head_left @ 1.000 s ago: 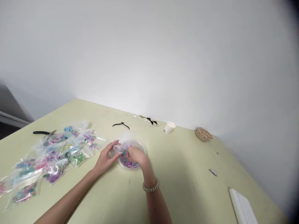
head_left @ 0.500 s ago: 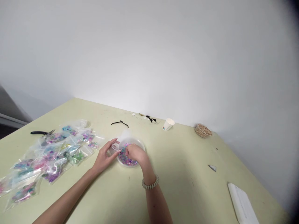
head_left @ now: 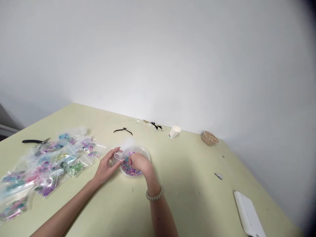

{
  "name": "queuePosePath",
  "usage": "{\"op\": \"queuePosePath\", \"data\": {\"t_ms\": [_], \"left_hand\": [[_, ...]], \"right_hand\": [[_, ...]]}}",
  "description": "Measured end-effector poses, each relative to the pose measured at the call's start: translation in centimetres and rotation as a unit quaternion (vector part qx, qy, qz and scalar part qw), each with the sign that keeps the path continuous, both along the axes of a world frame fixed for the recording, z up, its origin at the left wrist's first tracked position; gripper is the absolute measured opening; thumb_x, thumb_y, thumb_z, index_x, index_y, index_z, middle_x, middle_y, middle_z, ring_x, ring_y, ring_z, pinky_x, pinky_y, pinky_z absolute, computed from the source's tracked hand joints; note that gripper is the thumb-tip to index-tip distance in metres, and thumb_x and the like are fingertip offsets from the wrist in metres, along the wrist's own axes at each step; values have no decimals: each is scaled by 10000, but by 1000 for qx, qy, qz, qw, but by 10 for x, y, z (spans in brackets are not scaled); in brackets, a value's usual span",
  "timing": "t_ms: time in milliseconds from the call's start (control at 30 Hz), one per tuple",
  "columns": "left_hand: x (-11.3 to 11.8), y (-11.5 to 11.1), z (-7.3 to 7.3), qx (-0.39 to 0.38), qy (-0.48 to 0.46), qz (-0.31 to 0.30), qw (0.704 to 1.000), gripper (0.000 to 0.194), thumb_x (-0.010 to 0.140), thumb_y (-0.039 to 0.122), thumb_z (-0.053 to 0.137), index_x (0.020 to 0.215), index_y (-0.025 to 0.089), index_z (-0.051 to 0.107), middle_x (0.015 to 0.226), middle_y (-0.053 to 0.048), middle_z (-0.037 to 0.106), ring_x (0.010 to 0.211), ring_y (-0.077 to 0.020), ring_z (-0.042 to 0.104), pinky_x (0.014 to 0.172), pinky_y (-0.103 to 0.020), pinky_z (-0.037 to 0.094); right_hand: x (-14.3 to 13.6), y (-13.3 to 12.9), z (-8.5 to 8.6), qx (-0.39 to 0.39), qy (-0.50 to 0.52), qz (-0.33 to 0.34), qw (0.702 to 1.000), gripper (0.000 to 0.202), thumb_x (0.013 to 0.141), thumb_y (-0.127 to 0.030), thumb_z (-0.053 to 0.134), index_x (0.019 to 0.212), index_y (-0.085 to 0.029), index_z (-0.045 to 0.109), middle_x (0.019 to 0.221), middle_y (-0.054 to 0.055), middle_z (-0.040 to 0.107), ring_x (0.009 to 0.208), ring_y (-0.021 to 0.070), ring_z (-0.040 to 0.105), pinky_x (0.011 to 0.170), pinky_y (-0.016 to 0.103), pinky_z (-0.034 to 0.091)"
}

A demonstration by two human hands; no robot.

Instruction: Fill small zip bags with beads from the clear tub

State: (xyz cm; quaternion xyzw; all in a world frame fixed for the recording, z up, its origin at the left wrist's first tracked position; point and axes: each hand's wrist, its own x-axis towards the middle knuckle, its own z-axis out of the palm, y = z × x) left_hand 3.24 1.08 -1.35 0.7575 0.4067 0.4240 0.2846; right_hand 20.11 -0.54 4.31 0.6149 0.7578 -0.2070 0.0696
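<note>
A round, whitish see-through bowl (head_left: 146,153) stands on the table, with many small purple, pink and teal beads (head_left: 128,168) in its bottom. At its left rim, my left hand (head_left: 107,166) grips a small clear round plastic cup (head_left: 118,155) between thumb and fingers. Inside the bowl, my right hand (head_left: 139,162) has its fingers curled down at the beads. Those fingertips are partly hidden, and I cannot make out what they pinch. A beaded bracelet (head_left: 155,194) circles the right wrist.
Clear bags of coloured beads (head_left: 45,168) spread across the left, beside black-handled pliers (head_left: 36,141). Behind the bowl lie small black pliers (head_left: 123,130). Near the wall stand a paper cup (head_left: 174,131) and a tan-filled container (head_left: 209,138). A white flat object (head_left: 249,212) lies at right.
The whole view has shifted slightly, so the table's things sit farther left. Both hands keep nearly the same pose at the bowl, the left still with the small cup.
</note>
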Motion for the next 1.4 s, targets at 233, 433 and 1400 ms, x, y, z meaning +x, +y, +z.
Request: {"op": "queuePosePath", "data": {"t_ms": [233,433,1400], "left_hand": [[-1,2,-4,9,-2,2,1000,510,793,436,578,1220,172,491,1100,-96,650,1014,-229,609,888,-369,477],[-2,0,0,15,6,8,1000,496,796,448,569,1212,186,505,1075,-93,673,976,-232,635,854,-374,503],[-5,-18,-2,340,33,-4,940,528,849,265,533,1345,218,357,961,-97,686,832,-230,668,708,-319,536]], "right_hand": [[1,-1,2,-3,5,-16,1000,258,746,-36,531,894,-157,704,948,78,690,933,191,616,757,219,440],[4,-4,8,12,20,-24,999,231,743,-54,560,899,-145,704,946,92,685,925,196,614,759,225,436],[-4,-39,70,222,264,49,937,172,852,-112,530,910,-171,680,827,-4,631,735,86,545,676,178,369]]}}
